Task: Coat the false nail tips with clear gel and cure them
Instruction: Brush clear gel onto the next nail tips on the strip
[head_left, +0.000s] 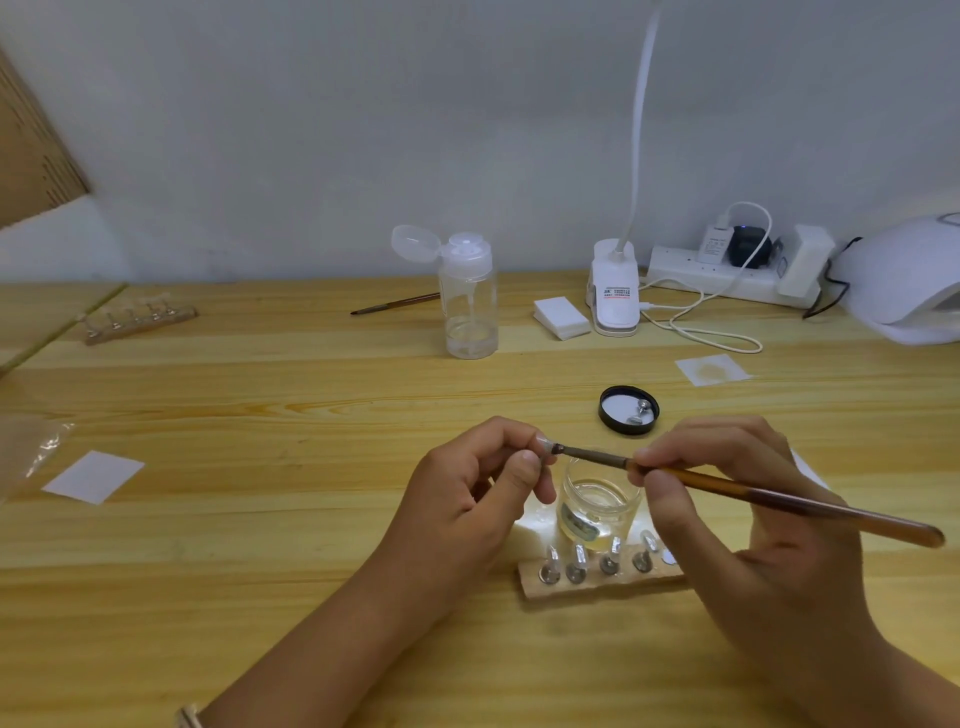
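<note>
Pale wood-grain table (260, 519); L hand (467, 499) pinches clear nail tip (545, 444), R hand (737, 525) pinches slim brown brush (779, 499).

A makeshift nail-craft desk: a pale wooden tabletop (260, 395) against a plain white wall (363, 130) bears a white domed curing lamp (904, 291), a clear plastic pump bottle (469, 296) and a white power strip (675, 270).

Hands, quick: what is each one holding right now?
Left hand: pinches a nail tip between its fingers.
Right hand: holds the brush, bristles on that nail tip.
</note>
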